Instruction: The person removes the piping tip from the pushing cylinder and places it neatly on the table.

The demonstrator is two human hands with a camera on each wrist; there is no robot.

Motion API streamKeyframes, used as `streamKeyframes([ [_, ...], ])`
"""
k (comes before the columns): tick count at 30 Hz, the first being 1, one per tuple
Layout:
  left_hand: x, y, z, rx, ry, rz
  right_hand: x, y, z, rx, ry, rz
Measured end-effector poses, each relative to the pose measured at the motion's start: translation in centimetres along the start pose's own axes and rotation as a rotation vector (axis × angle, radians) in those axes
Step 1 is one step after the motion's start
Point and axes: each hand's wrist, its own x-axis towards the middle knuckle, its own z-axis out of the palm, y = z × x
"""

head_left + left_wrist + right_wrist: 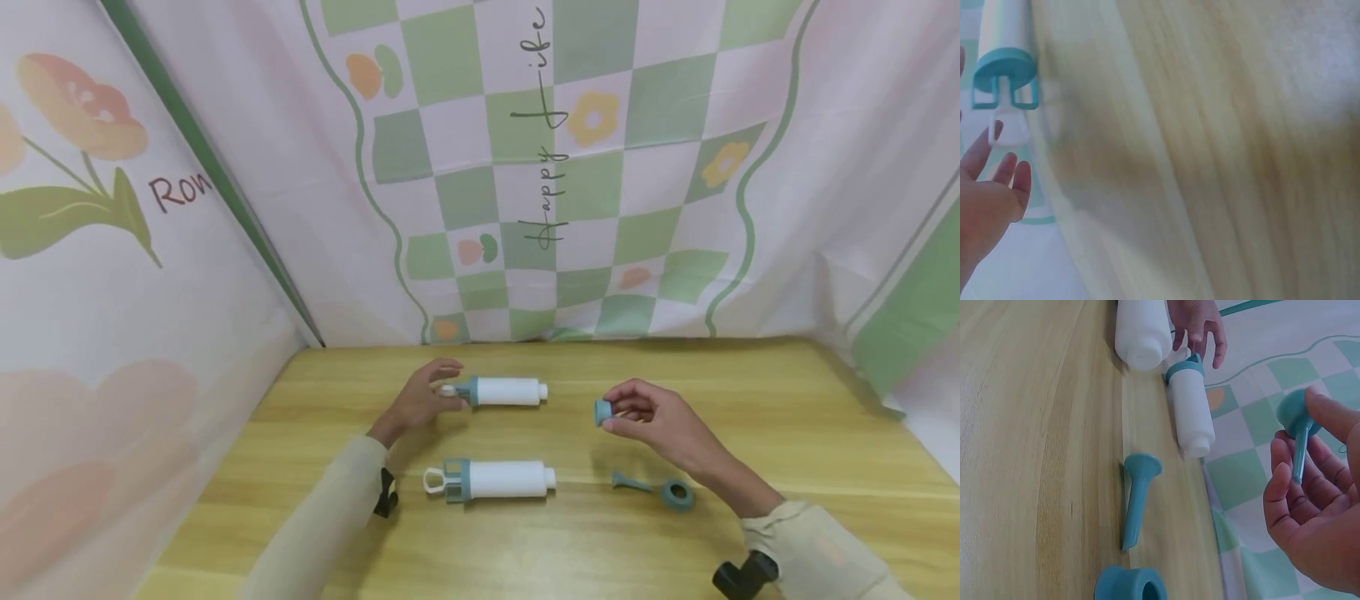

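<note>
My left hand (420,398) is at the handle end of the farther white syringe-like pump (508,391), which lies on its side. Its thumb and fingers are spread around the white ring handle (1010,131), not closed on it. My right hand (660,421) is raised above the table and pinches a teal funnel-shaped nozzle (1296,411) between thumb and fingers; the thin stem hangs down in the right wrist view. Nearer to me lies a second, larger-looking syringe-like pump (506,480), with a teal collar and a white ring handle.
Below my right hand, another teal flared nozzle (632,481) lies beside a teal ring-shaped piece (677,494) on the wooden table (495,558). Patterned cloth (555,167) hangs behind the table's far edge, with more cloth (97,292) along the left side.
</note>
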Motion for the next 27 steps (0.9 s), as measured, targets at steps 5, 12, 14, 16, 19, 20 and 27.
streamKeyframes([
  [5,-1.0,1.3,-0.5,0.097,0.071,0.033,-0.1,-0.3,0.1,0.006,-0.008,-0.002],
  [12,-2.3,2.9,0.2,0.166,0.121,0.106,-0.4,-0.8,0.5,0.002,-0.002,-0.037],
  [14,-2.6,3.4,0.7,0.166,0.103,0.127,-0.5,-1.0,0.6,0.000,-0.001,-0.052],
  [16,-2.9,3.8,1.3,0.167,0.085,0.143,-0.6,-1.2,0.8,0.000,-0.003,-0.068],
  [19,-3.3,4.5,2.0,0.150,0.079,0.159,-0.7,-1.6,1.0,0.001,-0.003,-0.086],
  [20,-3.4,4.8,2.3,0.137,0.077,0.160,-0.8,-1.7,1.1,0.002,-0.003,-0.090],
  [27,-4.0,7.0,4.7,0.078,0.036,0.187,-1.3,-2.6,1.5,0.033,0.001,-0.103],
])
